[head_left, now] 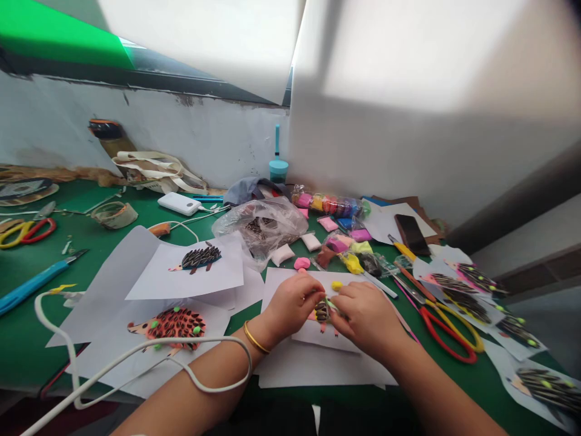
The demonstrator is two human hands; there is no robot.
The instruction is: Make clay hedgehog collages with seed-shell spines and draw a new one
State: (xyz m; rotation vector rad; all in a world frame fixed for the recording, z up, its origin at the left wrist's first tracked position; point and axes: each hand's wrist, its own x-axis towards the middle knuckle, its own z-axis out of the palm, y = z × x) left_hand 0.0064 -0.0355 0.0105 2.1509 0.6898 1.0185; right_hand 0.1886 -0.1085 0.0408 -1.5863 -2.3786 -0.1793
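Right at the near middle of the green desk (104, 248), we lean in over a seed-striped hedgehog picture (322, 311), which lies on white paper between our two hands and is partly covered by them. With thumb and forefinger drawn together, our left hand (295, 306) pinches a small light green piece (329, 303) just above the hedgehog's body. Our right hand (363, 312) curls in from the other side, its fingertips at the same piece, though we cannot tell whether they grip it too. Just beyond our fingers sits a yellow lump (336, 285), with a pink lump (302, 263) farther back, near a clear plastic bag (236, 218) of dark seeds. To the left we see a red hedgehog (175, 327) dotted with green and, farther off, a dark hedgehog (202, 257). Scissors (425, 315) with red and yellow handles lie to our right, while a white cable (181, 340) loops across our left forearm.
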